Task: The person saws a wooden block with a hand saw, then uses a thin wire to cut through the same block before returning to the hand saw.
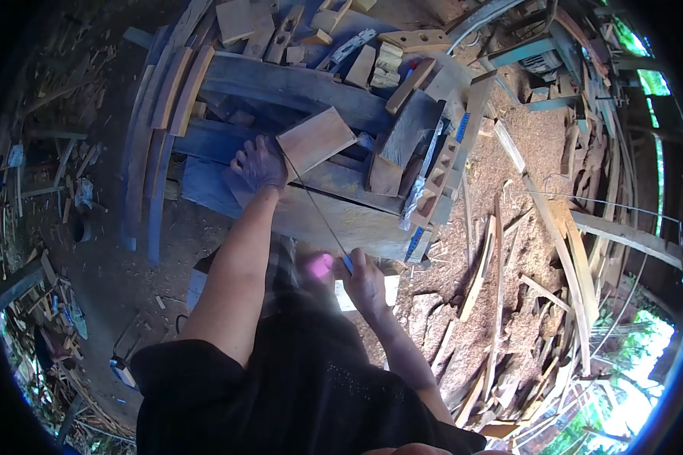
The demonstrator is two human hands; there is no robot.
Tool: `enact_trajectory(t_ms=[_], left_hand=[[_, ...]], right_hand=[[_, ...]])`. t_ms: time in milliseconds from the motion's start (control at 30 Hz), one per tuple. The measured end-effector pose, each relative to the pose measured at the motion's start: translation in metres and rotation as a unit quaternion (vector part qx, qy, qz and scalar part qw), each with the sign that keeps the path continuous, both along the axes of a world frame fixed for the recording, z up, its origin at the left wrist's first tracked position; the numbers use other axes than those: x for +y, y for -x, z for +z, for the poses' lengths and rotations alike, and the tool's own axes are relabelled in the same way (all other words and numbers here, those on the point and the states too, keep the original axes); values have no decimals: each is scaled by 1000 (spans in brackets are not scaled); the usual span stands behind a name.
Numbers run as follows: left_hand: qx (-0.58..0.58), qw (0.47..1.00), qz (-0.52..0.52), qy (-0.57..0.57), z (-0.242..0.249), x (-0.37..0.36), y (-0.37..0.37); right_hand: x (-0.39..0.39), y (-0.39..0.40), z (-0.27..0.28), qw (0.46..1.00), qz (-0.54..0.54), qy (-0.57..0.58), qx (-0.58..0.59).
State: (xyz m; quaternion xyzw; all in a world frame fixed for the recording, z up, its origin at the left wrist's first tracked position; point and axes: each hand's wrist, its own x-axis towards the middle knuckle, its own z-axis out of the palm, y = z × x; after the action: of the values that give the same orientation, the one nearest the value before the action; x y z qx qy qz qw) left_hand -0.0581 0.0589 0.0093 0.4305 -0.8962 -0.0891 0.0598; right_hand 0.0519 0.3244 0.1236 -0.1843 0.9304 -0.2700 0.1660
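My left hand point(259, 165) presses down on a wooden board that lies on the workbench point(341, 220), its fingers spread. A thin dark blade point(322, 214) runs from beside that hand toward me, along the near left corner of a flat reddish wood block point(316, 141). My right hand point(363, 282) is wrapped round the blade's blue handle point(347, 264) at the front of the bench. The block rests at an angle on the bench planks. Whether the blade touches the block cannot be made out.
Curved wood strips point(191, 89) lie along the bench's left side, and offcuts point(235, 21) are piled at its far side. A thick dark wood piece point(410, 133) stands at the right. Long strips point(498, 280) and sawdust point(535, 140) cover the ground at right.
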Motion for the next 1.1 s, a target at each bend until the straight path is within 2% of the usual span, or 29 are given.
enact_trajectory(t_ms=[133, 233, 367, 500, 533, 600, 633, 667, 733, 867, 933, 1033, 1067, 1100], left_hand=[[1, 1000, -2, 10, -1, 0, -2], [4, 1000, -2, 14, -6, 3, -6], [-5, 1000, 2, 12, -6, 0, -2], [-8, 1000, 4, -11, -4, -2, 0], [8, 1000, 1, 12, -8, -4, 0], [15, 999, -8, 29, -11, 4, -6], [8, 1000, -3, 12, -6, 2, -2], [-1, 1000, 1, -4, -2, 1, -1], [-3, 1000, 5, 14, -8, 1, -3], [-11, 1000, 15, -1, 4, 4, 0], [1, 1000, 8, 10, -2, 0, 1], [-4, 1000, 2, 15, -5, 1, 0], [-19, 1000, 2, 5, -5, 1, -1], [-19, 1000, 2, 8, -3, 1, -1]], right_hand=[[33, -25, 28, 1000, -15, 12, -17], [32, -23, 27, 1000, -2, 12, -7], [-7, 0, -10, 1000, -2, -20, -12], [45, -29, 29, 999, -23, -16, -38], [56, -36, 36, 998, -29, -33, -50], [48, -36, 31, 998, -34, -36, -27], [30, -23, 30, 998, -45, 16, -48], [15, -15, 7, 998, -35, 43, -10], [-5, 0, -14, 1000, -20, -8, -5], [27, -13, 16, 1000, -12, 17, -3], [58, -37, 34, 998, -36, -33, -42], [27, -19, 26, 999, -20, 20, -16], [8, -10, 9, 998, -19, 52, 1], [-3, -4, -8, 999, -19, 36, 14]])
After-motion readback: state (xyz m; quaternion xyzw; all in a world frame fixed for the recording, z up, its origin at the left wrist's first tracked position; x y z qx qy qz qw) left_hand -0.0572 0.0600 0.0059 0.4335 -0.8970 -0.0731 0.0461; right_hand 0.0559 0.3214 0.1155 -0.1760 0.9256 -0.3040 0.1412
